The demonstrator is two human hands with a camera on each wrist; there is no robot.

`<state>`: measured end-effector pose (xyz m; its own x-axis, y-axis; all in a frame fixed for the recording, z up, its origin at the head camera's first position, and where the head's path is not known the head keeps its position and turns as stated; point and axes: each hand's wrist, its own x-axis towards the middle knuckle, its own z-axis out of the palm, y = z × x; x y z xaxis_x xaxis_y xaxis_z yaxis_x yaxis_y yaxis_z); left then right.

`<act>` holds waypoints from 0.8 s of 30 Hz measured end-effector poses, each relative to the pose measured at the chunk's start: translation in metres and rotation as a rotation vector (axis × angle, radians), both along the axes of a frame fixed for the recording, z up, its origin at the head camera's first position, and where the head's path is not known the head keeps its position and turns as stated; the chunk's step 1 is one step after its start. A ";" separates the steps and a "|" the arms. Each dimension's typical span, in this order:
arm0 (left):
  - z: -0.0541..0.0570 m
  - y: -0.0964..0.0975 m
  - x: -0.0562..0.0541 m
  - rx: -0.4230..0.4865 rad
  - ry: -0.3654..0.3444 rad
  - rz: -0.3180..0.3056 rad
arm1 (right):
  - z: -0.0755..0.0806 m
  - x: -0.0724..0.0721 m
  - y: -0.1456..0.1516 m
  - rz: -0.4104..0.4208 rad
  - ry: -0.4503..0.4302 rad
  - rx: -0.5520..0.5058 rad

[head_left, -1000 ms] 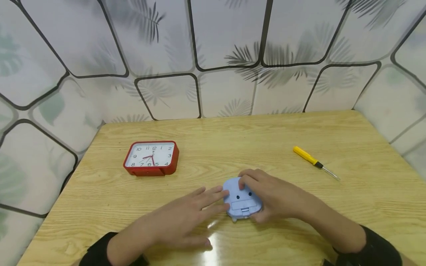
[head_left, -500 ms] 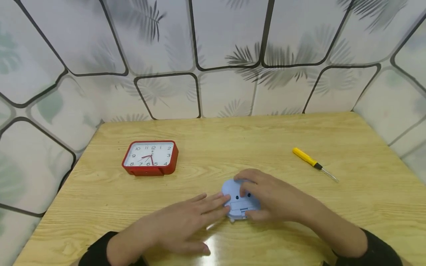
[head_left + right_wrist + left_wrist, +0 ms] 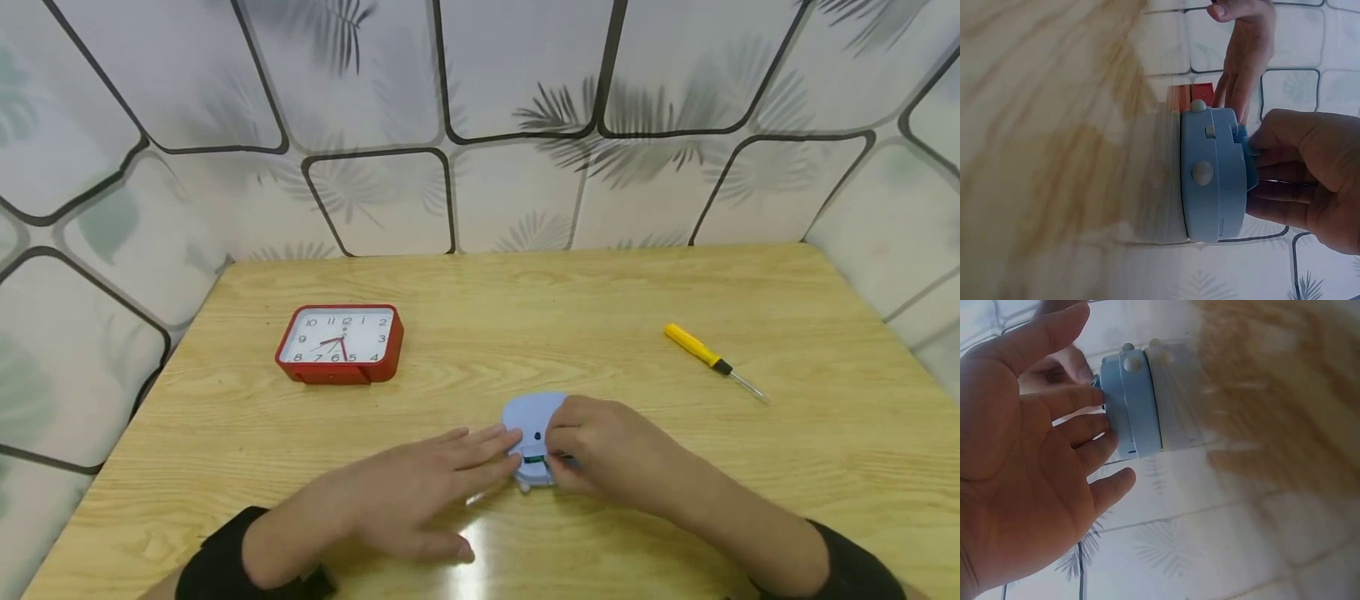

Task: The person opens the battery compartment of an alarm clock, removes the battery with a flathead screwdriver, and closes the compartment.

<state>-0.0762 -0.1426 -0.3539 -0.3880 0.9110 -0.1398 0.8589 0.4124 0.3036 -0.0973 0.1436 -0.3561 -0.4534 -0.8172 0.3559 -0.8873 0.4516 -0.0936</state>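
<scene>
A light-blue rounded plastic device [image 3: 534, 412] lies on the wooden table with two black knobs on its upper side; one shows now. Its battery compartment is uncovered in part, and something green [image 3: 534, 459] shows inside. My right hand [image 3: 615, 446] pinches the blue battery cover [image 3: 1250, 164], tilted up off the device in the right wrist view. My left hand [image 3: 427, 492] lies with straight fingers against the device's left edge, thumb held apart. In the left wrist view, fingertips [image 3: 1102, 447] touch the device's side. My right fingers hide the right part of the device.
A red-framed clock [image 3: 341, 343] with a white dial lies at the back left. To the right is a screwdriver [image 3: 712, 360] with a yellow handle. A patterned wall covering [image 3: 510, 200] rises behind the table [image 3: 480, 308].
My right hand has gone from gripping the device's right edge to pinching its battery cover, which has lifted and bared the compartment. My left hand stays against the left edge.
</scene>
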 end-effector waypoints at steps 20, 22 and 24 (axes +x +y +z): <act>0.002 0.003 0.003 -0.026 0.015 0.032 | 0.026 -0.019 0.027 -0.086 -0.041 -0.109; 0.002 0.003 0.003 -0.028 0.032 0.030 | 0.027 -0.025 0.033 -0.145 -0.020 -0.098; 0.002 0.003 0.004 -0.028 0.050 0.027 | 0.027 -0.031 0.039 -0.211 -0.014 -0.067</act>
